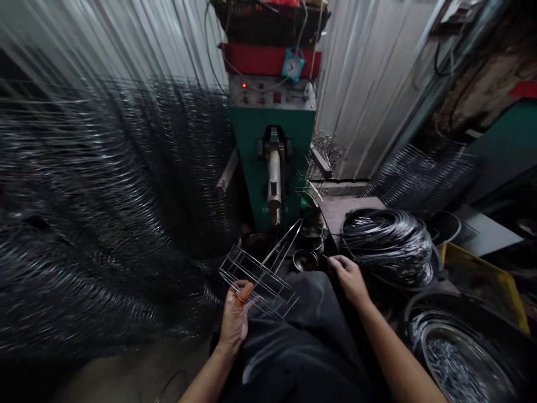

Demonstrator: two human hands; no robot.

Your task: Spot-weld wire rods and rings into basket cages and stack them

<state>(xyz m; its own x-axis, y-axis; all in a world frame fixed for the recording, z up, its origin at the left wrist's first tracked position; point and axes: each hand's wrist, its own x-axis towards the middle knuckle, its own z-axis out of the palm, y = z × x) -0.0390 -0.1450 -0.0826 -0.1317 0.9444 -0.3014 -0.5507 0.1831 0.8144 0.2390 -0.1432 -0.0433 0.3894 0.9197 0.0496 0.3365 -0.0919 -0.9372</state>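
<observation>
My left hand (pixel 235 316) is closed on the near edge of a small wire grid frame (pixel 260 277) and holds it tilted above my lap. An orange cover sits on one finger. My right hand (pixel 350 277) is curled in a pinch beside a pile of thin wire rings (pixel 388 240). It seems to hold a thin wire piece, too small to name. Ahead stands a green welding machine (pixel 272 162) with a metal arm pointing down toward the frame.
A large stack of finished wire racks (pixel 104 212) fills the left side. Round basins of small metal parts (pixel 461 352) sit at the lower right, next to a yellow tray (pixel 507 285). Small tins (pixel 308 246) stand by the machine's base. My dark trousers (pixel 293 341) fill the foreground.
</observation>
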